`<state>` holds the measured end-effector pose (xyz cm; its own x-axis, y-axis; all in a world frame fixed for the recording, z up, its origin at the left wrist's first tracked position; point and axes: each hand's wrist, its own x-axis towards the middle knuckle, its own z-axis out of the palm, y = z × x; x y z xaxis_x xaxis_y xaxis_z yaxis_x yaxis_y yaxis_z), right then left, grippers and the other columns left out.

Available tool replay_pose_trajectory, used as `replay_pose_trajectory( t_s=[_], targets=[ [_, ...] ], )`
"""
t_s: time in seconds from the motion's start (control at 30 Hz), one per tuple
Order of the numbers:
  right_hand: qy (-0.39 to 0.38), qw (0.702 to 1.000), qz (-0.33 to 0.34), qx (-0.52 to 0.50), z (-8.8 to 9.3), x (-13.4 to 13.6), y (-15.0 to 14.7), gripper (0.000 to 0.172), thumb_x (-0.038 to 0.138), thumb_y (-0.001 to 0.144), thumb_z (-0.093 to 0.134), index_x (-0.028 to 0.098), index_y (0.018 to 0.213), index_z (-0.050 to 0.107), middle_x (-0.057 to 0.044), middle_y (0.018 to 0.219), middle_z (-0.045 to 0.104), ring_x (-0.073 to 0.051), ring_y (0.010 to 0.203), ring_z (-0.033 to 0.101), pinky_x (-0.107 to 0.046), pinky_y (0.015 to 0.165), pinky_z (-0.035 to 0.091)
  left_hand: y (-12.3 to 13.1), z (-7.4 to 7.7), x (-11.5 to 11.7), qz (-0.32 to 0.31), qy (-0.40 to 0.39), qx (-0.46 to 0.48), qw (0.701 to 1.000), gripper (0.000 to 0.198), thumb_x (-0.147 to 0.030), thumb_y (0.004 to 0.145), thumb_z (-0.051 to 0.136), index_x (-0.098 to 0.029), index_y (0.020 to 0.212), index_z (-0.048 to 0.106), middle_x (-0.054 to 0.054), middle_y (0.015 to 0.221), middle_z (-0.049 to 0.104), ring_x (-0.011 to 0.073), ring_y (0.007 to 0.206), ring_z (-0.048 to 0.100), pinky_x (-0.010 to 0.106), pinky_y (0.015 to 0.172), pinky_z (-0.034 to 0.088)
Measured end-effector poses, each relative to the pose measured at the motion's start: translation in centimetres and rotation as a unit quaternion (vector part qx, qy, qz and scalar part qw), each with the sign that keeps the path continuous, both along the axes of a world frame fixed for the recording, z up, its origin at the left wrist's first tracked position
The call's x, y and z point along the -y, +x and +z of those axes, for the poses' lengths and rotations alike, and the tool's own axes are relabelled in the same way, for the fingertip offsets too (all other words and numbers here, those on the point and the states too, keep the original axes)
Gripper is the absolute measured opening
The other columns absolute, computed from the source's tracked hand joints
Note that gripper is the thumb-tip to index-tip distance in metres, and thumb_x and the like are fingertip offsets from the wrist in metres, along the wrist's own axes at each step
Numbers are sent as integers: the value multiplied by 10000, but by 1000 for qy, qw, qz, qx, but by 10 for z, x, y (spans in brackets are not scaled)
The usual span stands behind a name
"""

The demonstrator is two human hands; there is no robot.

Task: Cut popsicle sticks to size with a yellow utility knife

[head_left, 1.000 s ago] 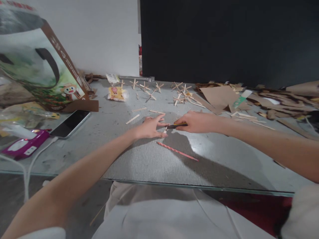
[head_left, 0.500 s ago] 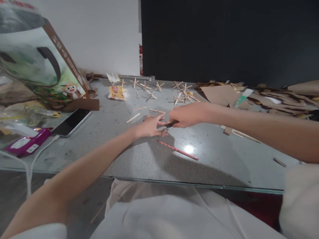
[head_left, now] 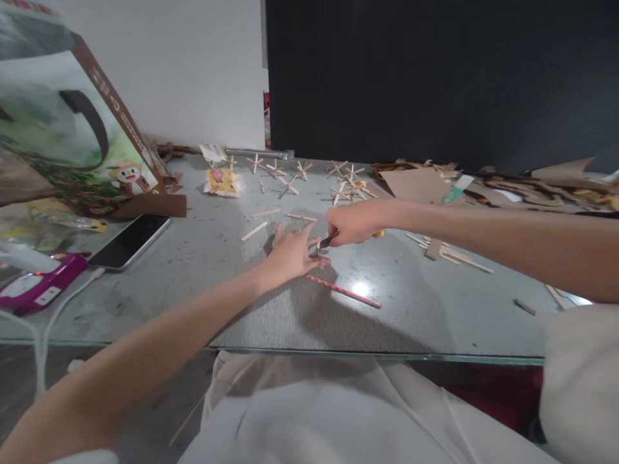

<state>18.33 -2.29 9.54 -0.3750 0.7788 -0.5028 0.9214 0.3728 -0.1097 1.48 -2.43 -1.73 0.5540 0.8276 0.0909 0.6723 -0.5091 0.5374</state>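
On our table point(head_left: 483, 309), our left hand point(head_left: 289, 254) spreads fingers, likely steadying a wooden stick point(head_left: 318, 247); our right hand point(head_left: 355, 222) curls fingers round a craft knife point(head_left: 329, 240).

No readable text; pale print on box point(head_left: 84, 129) side and red lettering up top blurred

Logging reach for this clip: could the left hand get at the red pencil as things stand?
Probably yes: the red pencil lies beside the left hand, mostly uncovered, though that hand is busy at a small stick.
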Motion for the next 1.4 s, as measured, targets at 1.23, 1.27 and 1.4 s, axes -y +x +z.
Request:
replay_pose_trajectory(
  t_s=[1.23,1.27,1.4],
  targets=[
    [-27,989,-97,-106,-31,11,42,329,495,955,629,191,1015,740,49,496,471,-101,408,389,-258,476,298,-5,1,-12,-32,-3,-39,999,984,-549,852,763,-209,1628,261,138,1358,716,323,1532,401,528,1243,163],
    [13,993,-82,-81,-31,16,38,314,461,975,594,192,1006,753,33,502,494,-117,425,430,-265,490,310,-5,1,-12,-30,-2,-38,999,976,-554,856,758,-204,1625,268,140,1357,716,321,1533,401,527,1245,165],
    [146,989,-24,21,-33,40,19,288,301,1007,504,180,972,762,-86,738,686,-196,611,615,-286,550,346,-3,-2,-11,-19,4,-33,999,959,-556,851,761,-191,1610,304,139,1357,716,319,1518,426,541,1257,156]
  ],
)
